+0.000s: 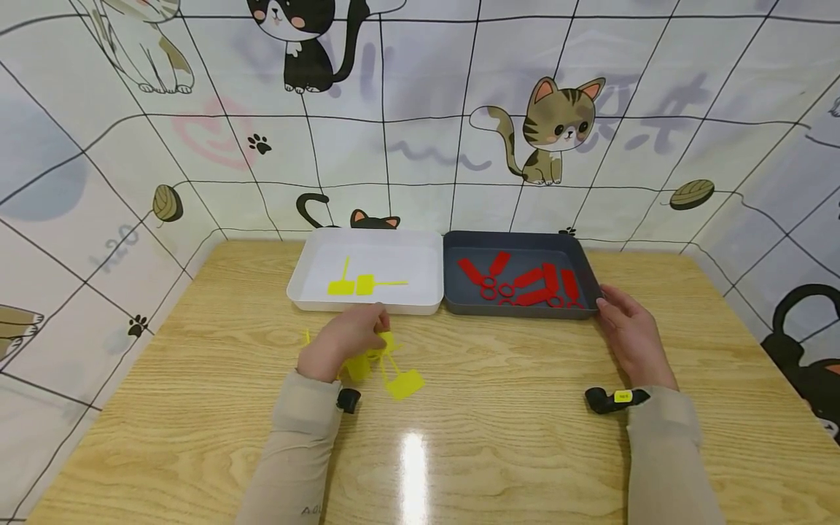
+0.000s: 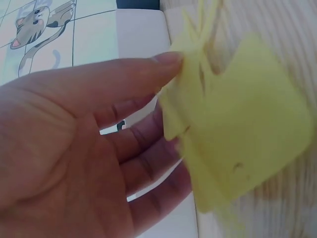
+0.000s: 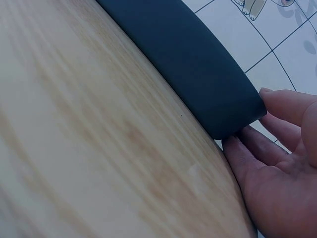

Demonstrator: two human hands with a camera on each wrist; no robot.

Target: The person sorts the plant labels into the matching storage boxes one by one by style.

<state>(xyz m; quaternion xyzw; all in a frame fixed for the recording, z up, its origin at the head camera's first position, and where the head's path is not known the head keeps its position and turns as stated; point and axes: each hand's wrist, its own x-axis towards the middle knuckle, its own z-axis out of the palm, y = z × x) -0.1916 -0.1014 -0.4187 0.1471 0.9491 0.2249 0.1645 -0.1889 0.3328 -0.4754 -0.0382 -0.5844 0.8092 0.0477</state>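
Observation:
My left hand (image 1: 348, 335) is over the table, just in front of the white tray (image 1: 298, 295). Its thumb and fingers pinch thin yellow tags (image 2: 252, 124) that have narrow strip tails; they hang bunched and partly overlapping. More of the tags, such as one yellow tag (image 1: 405, 383), show below and beside the hand. Two others, including a yellow tag (image 1: 341, 287), lie inside the white tray. At the right, my right hand (image 1: 631, 332) holds the near right corner of the dark grey tray (image 3: 198, 74), thumb and fingers on either side of it.
Several red tags with rings (image 1: 533, 297) lie in the dark grey tray, which stands side by side with the white one. Both trays are at the back of the wooden table (image 1: 499, 437). Behind it hangs a cat-patterned cloth (image 1: 420, 146).

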